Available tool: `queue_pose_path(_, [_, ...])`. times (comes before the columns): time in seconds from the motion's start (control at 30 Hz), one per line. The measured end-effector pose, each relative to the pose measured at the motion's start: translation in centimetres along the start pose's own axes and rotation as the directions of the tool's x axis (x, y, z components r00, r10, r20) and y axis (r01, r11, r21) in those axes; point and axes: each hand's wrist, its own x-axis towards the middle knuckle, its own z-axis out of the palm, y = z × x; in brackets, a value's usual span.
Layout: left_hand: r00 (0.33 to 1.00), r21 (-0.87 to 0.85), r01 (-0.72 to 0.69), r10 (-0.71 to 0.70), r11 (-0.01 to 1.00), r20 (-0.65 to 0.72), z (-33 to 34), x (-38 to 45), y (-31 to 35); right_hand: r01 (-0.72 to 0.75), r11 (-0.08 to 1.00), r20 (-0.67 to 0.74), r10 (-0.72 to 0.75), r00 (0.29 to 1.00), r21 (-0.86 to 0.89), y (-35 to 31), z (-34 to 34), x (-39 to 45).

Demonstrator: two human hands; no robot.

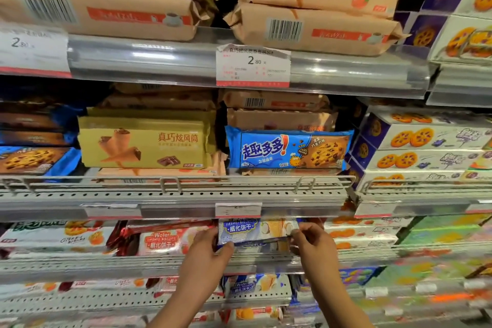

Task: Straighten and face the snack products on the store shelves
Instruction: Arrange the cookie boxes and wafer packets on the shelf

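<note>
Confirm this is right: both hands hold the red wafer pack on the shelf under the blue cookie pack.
Wrong colour. In the head view the left hand and right hand hold the blue wafer pack; the red wafer pack lies untouched beside it. The blue cookie pack is above.

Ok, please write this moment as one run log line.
left hand: holds blue wafer pack | right hand: holds same pack | shelf: third down

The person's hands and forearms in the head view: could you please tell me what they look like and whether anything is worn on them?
Both arms are bare as far as the bottom edge of the picture: no sleeves or gloves. The left hand and right hand show no rings, watch or wristband that I can see, and no markings. The fingernails look short; the blur hides finer detail.
</note>
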Motion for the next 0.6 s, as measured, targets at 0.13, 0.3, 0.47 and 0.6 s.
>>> queue_pose_path(0.13, [1.0,0.064,-0.008,0.01,0.998,-0.024,0.2,1.0,0.5,0.046,0.985,-0.019,-0.05,0.999,-0.164,0.2,0.7,1.6])
queue_pose_path(0.3, [0.999,0.134,0.018,-0.012,0.991,-0.043,0.9,2.0,1.0,0.029,0.974,0.016,-0.026,1.0,-0.227,0.5,1.5,2.8])
queue_pose_path(0.47, [1.0,0.117,0.006,-0.004,0.993,-0.018,1.8,2.9,1.1,0.027,0.981,0.003,-0.027,1.0,-0.192,1.5,1.5,3.4])
queue_pose_path(0.6, [0.999,0.159,0.009,-0.001,0.987,-0.049,2.0,3.4,1.3,0.045,0.98,0.036,-0.038,0.999,-0.196,1.5,1.4,3.6])
